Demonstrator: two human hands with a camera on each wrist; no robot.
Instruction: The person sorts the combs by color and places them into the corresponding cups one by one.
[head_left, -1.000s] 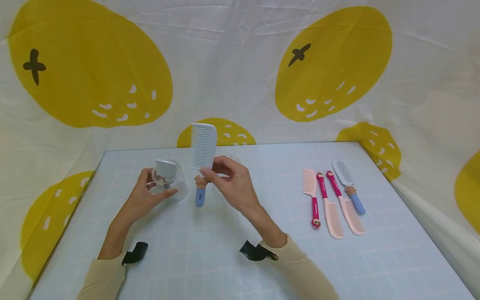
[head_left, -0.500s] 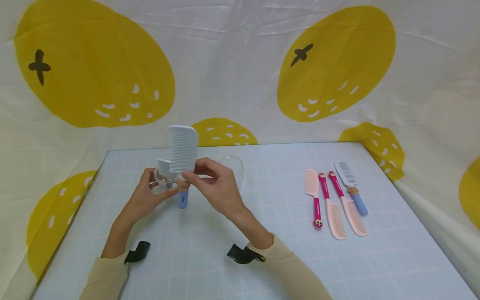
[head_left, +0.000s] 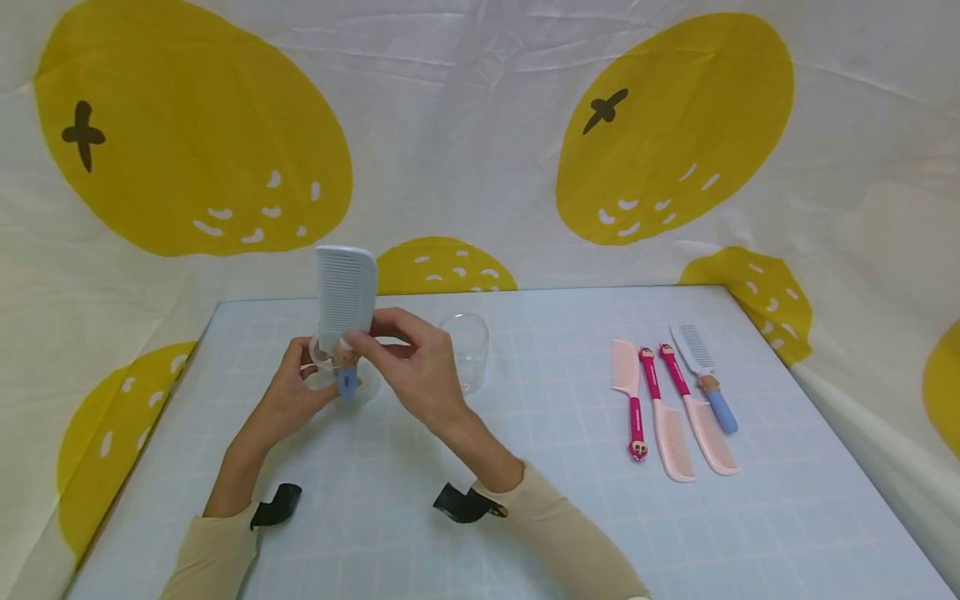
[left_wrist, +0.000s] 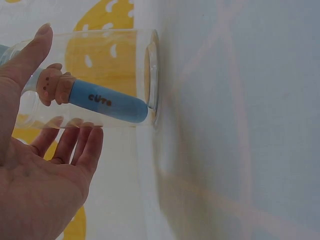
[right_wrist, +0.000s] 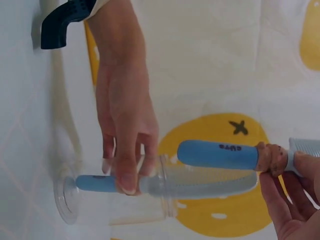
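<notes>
My left hand grips a clear cup at the left of the table, thumb on one side and fingers on the other. Inside the cup leans a light blue comb, its blue handle down and its toothed end out past the rim. A second light blue comb is held upright, teeth up, by my right hand, which pinches it just above the brown animal figure. In the right wrist view, the blue handle of this comb hangs with its tip close over the cup's rim.
Behind my right hand stands another clear cup. At the right lie several combs: pink ones with magenta handles, such as this pink comb, and a light blue comb. A patterned cloth rises behind the table's far edge.
My right hand has moved left with its comb, from beside the cup to over the cup's mouth. The second cup has come into fuller view. My left hand stays around its cup.
</notes>
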